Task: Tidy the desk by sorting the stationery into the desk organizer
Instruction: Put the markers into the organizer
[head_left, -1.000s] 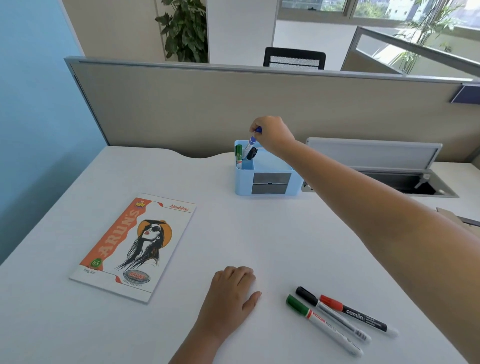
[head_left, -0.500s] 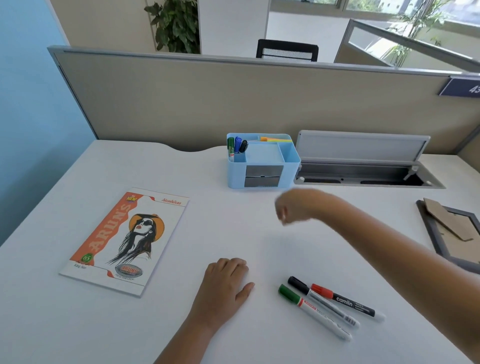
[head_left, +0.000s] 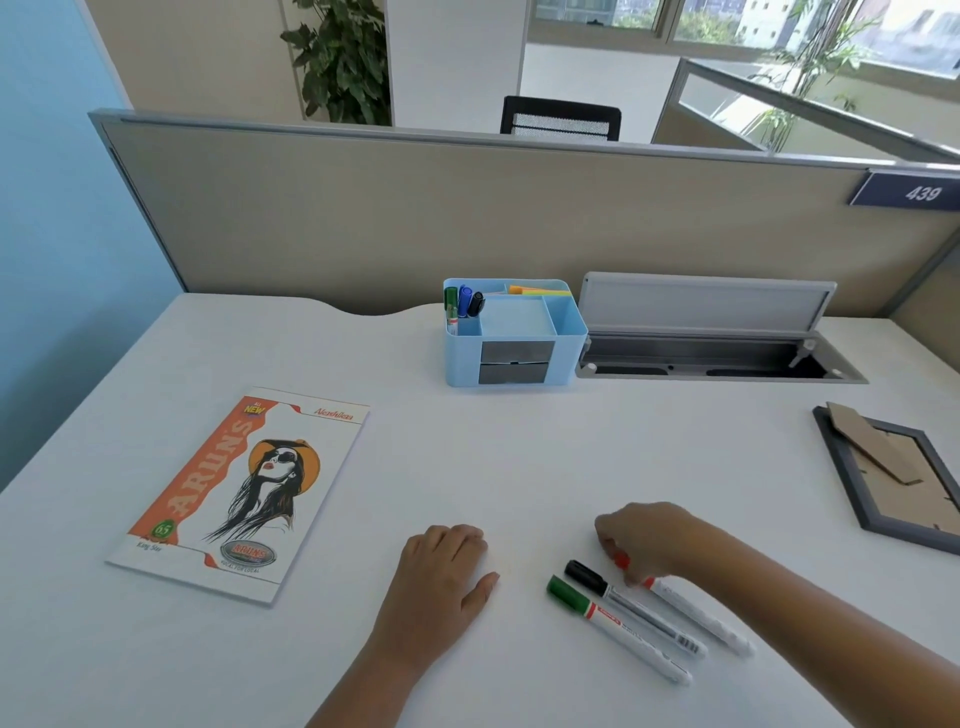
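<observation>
The light blue desk organizer (head_left: 567, 318) stands at the back of the desk. Its left compartment holds a green marker (head_left: 450, 298), a blue marker (head_left: 464, 296) and a black marker (head_left: 476, 303). Three more markers lie side by side at the front right: a green-capped marker (head_left: 618, 627), a black-capped marker (head_left: 635, 609) and a red-capped marker (head_left: 698, 617). My right hand (head_left: 649, 538) is down on the red-capped marker, with fingers curled and pinching its cap end. My left hand (head_left: 445, 574) lies flat on the desk, holding nothing.
A notebook with an orange cover (head_left: 239, 493) lies at the left. A dark picture frame (head_left: 844, 480) lies face down at the right edge. Behind it an open cable tray (head_left: 706, 358) adjoins the organizer. A beige partition (head_left: 363, 218) closes the back.
My right hand let go of the blue marker in the organizer, drew back across the desk and came down on the red-capped marker. My left hand stayed put.
</observation>
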